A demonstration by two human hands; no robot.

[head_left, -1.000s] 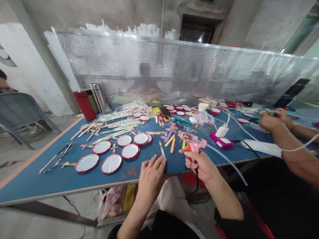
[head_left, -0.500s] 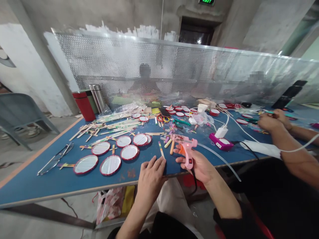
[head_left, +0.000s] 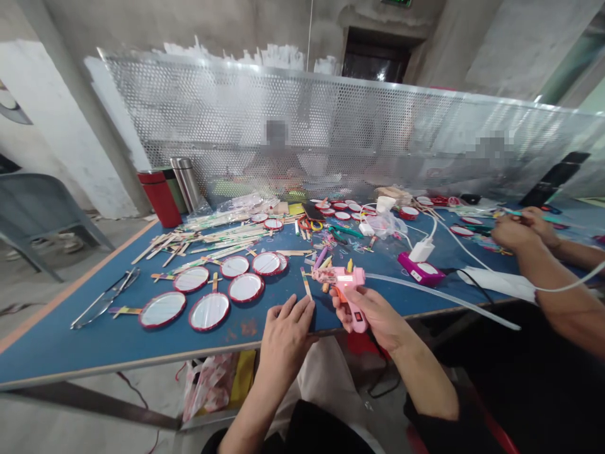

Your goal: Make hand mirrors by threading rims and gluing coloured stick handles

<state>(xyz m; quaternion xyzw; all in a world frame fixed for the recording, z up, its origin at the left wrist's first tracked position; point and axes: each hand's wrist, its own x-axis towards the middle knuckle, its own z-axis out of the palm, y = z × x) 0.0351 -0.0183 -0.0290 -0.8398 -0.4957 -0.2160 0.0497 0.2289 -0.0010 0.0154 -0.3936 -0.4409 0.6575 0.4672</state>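
My right hand is wrapped round the handle of a pink hot glue gun, a finger by its orange trigger. A long clear glue stick sticks out of the gun's back. The nozzle points left, close to the top of a coloured craft stick. At the table's front edge, my left hand has its fingers closed on the near end of that stick; the thumb is hidden. Left of it lie several round red-rimmed discs, some with coloured stick handles.
On the blue table are a pair of glasses, a pile of craft sticks, crayon-like sticks, and a purple power strip. Bottles stand by the perforated metal screen. Another person's hands work at right.
My right hand has tilted the glue gun so it lies more level, its nozzle moving left and down to the craft stick. My left hand has stayed in place.
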